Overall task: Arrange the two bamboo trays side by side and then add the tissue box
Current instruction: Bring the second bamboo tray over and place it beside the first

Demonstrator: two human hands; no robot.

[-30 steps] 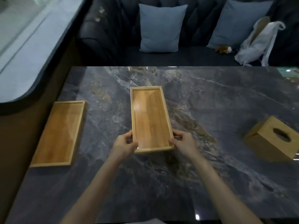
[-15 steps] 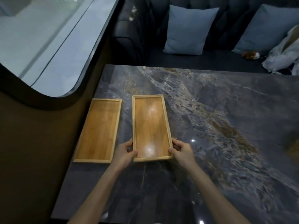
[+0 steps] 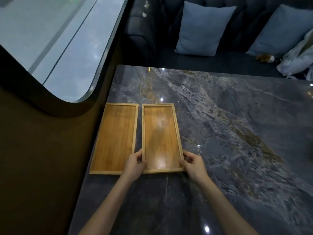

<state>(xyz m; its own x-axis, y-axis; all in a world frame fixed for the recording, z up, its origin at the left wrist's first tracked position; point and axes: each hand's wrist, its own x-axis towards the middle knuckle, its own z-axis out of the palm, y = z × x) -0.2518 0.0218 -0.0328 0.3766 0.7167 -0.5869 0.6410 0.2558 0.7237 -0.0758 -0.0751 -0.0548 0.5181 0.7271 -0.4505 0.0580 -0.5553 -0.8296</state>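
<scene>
Two long bamboo trays lie lengthwise on the dark marble table (image 3: 228, 150), near its left edge. The left tray (image 3: 115, 138) rests by the table's edge. The right tray (image 3: 160, 138) lies close beside it, with a narrow gap between them. My left hand (image 3: 135, 162) grips the right tray's near left corner, its fingers in the gap. My right hand (image 3: 193, 164) grips the near right corner. Both trays are empty. The tissue box is out of view.
A dark sofa (image 3: 220, 60) runs along the table's far side with two blue cushions (image 3: 203, 29), a white bag (image 3: 298, 60) and a small plush toy (image 3: 265, 57). A window (image 3: 55, 39) and a brown wall lie to the left.
Both hands have slid the right tray leftward until it lies close beside the left tray. My view has turned left, so the tissue box has dropped out of frame.
</scene>
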